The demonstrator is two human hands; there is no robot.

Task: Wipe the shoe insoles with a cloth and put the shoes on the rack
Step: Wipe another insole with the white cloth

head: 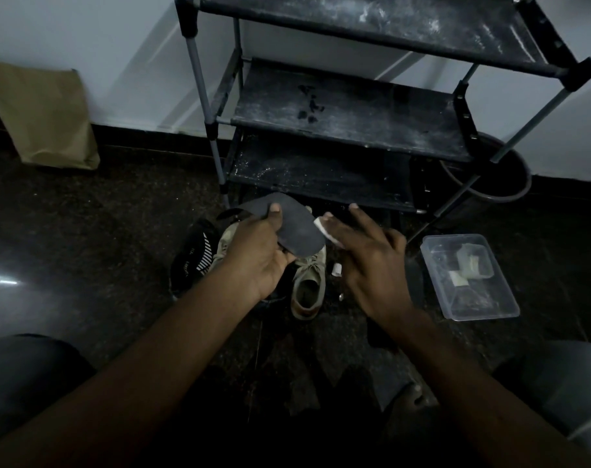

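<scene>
Wiping underway: insole (pixel 299 231) gripped by left hand (pixel 263 255) at 9 o'clock edge, cloth (pixel 322 226) pressed by straight-fingered right hand (pixel 371 265). Likely risks: ungripped cloth slipped off, thin insole buckled under pressure.

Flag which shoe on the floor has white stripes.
The black fabric shoe at far left, just left of the left hand. The tan lace-up shoe nearer the middle is plain, with no stripes.
</scene>
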